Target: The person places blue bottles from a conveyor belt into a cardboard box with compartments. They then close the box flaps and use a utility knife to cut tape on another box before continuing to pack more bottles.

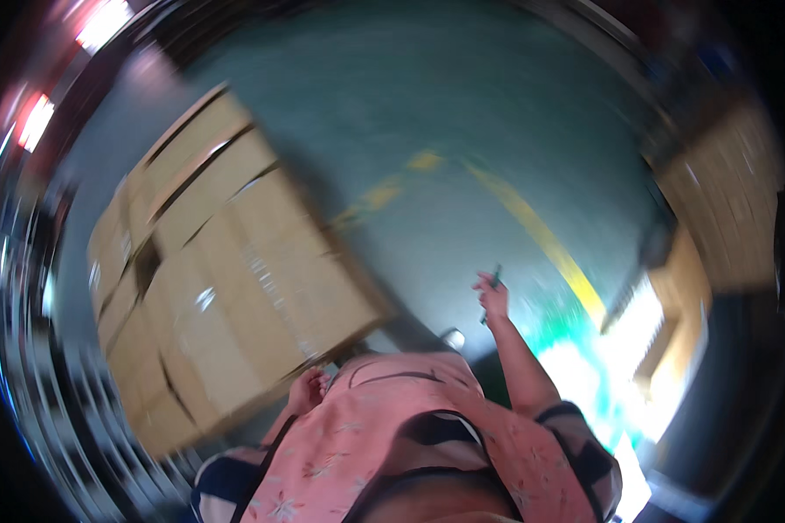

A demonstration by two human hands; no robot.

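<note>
My right hand (494, 300) is held out over the floor, its fingers closed round a slim dark green pen-like stick (496, 277). One end of the stick pokes out above the fingers and the other shows below them. My left hand (308, 390) hangs low beside my pink apron (323, 453), close to the near edge of a large stack of cardboard boxes (227, 288). Its fingers look loosely curled but are blurred, and whether anything is in them cannot be made out.
Yellow tape lines (541, 231) mark the green floor (427, 78) ahead. More cardboard boxes (724, 209) stand at the right, with an open brown carton (680, 296) near a brightly lit patch. Blurred racks or slats (70, 418) run along the left.
</note>
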